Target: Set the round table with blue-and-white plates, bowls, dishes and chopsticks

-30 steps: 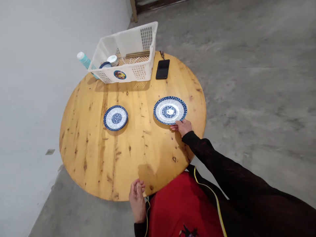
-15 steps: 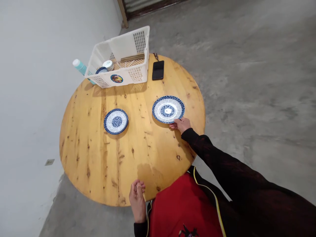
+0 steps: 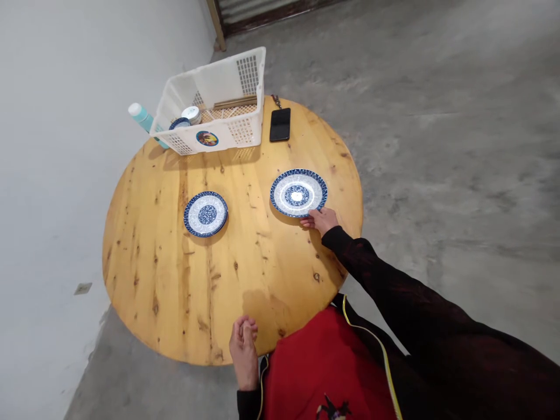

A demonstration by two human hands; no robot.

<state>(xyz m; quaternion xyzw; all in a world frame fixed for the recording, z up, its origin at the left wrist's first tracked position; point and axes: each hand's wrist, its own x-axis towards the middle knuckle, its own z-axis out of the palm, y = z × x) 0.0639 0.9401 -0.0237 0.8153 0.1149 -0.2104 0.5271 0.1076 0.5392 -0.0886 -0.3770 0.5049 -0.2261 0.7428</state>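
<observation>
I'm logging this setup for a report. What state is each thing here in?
Right hand: open, fingers at the plate's rim
Left hand: curled, fingers together
Blue-and-white plate: lying flat, by the right hand
Second blue-and-white plate: lying flat, untouched
Black phone: lying flat, screen dark
White plastic basket: upright
Teal bottle: tilted

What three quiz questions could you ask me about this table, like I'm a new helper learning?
1. True or false: the black smartphone lies on the round wooden table, outside the white plastic basket.
2. Fill in the gap: ___ blue-and-white plates lie on the table.
3. What is the right hand nearest to? A: a plate's rim. B: the white plastic basket. C: the black smartphone.

Key: 1 true; 2 two; 3 A.
</observation>
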